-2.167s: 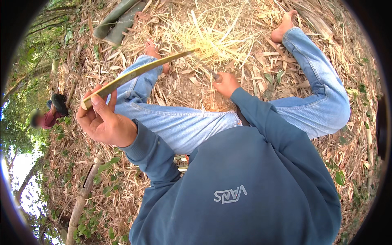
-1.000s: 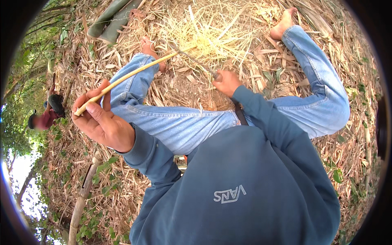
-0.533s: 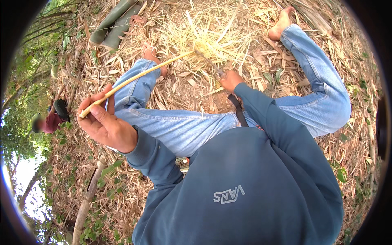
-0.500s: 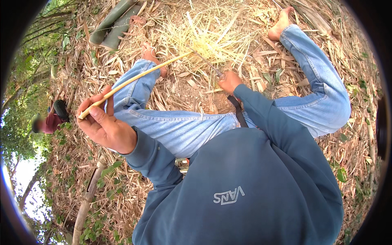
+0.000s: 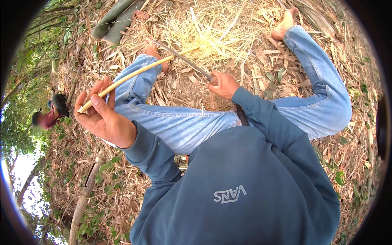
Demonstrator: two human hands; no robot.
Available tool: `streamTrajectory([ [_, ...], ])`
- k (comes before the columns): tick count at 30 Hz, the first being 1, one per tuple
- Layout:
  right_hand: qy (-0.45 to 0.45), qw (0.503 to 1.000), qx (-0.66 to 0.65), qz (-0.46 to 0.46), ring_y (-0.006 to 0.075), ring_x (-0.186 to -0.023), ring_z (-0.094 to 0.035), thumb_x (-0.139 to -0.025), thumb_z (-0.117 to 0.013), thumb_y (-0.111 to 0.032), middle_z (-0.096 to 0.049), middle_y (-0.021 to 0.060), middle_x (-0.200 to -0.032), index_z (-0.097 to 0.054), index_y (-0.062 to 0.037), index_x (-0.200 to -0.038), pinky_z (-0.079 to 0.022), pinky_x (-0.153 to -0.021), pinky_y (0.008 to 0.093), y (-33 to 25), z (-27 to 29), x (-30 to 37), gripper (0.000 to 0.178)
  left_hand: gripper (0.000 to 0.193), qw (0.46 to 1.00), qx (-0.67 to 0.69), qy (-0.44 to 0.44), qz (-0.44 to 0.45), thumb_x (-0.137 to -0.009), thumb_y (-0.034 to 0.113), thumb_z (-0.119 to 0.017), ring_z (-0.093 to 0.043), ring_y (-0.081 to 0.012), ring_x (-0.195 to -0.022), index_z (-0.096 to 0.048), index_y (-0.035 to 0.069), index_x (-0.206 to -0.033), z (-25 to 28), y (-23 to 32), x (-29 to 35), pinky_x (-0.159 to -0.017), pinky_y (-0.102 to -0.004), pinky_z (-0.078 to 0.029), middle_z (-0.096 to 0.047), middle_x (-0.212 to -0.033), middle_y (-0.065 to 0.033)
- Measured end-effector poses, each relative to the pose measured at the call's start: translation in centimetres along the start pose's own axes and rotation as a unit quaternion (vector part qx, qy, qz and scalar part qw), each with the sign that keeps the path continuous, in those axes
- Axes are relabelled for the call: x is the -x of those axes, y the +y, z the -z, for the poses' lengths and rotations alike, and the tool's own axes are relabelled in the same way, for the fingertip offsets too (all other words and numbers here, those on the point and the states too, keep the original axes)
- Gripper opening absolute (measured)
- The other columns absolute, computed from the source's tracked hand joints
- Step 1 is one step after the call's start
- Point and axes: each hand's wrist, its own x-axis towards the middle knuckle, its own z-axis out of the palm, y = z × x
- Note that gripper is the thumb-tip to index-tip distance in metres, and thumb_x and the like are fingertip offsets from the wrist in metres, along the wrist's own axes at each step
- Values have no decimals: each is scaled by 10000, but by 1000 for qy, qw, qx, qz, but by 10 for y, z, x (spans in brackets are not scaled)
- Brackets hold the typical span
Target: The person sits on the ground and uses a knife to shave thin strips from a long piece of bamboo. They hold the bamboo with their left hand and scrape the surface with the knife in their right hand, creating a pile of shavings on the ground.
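A long, thin, pale-yellow bamboo stick (image 5: pixel 136 73) slants from my left hand toward the ground between my legs. My left hand (image 5: pixel 104 112) pinches its near end between thumb and fingers, palm turned up. In my right hand (image 5: pixel 223 85) is the brown handle of a knife (image 5: pixel 185 60) with a long, narrow, dark blade. The blade points to the upper left and crosses the stick near its far end; whether they touch, I cannot tell. Beneath that end lies a heap of thin yellow shavings (image 5: pixel 212 43).
Dark green rubber boots (image 5: pixel 118 24) lie beyond my left foot. My legs in blue jeans (image 5: pixel 322 94) spread to both sides, feet bare. Dry leaves cover the ground. A cut pole (image 5: pixel 85 196) lies at lower left. Another person (image 5: pixel 53 114) is at the far left.
My right hand has drawn back slightly toward me and left, and the knife blade has swung left across the stick. The stick and my left hand have shifted only slightly.
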Motion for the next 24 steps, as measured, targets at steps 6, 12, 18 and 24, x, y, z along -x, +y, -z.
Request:
streamTrajectory([
  [6,19,991,58,-115,368,-750,-633,-793,-587,-274,-635,207,-759,-614,-31,-924,-494,-699,433,58,-4,-23,278,224,1000,-3,-17,-13,-974,124,-457,-650,-335,-930,-361,3,-1137,1,-1,-1,-758,-375,-598,-607,-999,-243],
  [12,34,993,35,-111,369,-756,-637,-801,-579,-273,-643,213,-779,-624,-34,-910,-500,-692,439,49,-16,-16,266,201,999,8,-20,-26,-966,105,-469,-654,-356,-919,-388,-16,-1104,-1,-3,-2,-761,-404,-602,-603,-1008,-250],
  [18,4,993,63,-99,348,-746,-645,-811,-608,-277,-645,223,-779,-621,0,-927,-512,-696,413,32,3,-15,300,290,998,21,-45,-37,-974,117,-444,-628,-369,-988,-351,-32,-1206,1,-3,0,-828,-402,-570,-564,-1097,-293],
  [24,51,993,18,-102,360,-719,-619,-785,-602,-271,-643,188,-780,-620,-26,-925,-496,-690,406,58,-16,-27,282,317,996,25,-71,-49,-980,129,-426,-609,-392,-1022,-328,-49,-1224,-3,0,-2,-864,-426,-552,-531,-1157,-322],
])
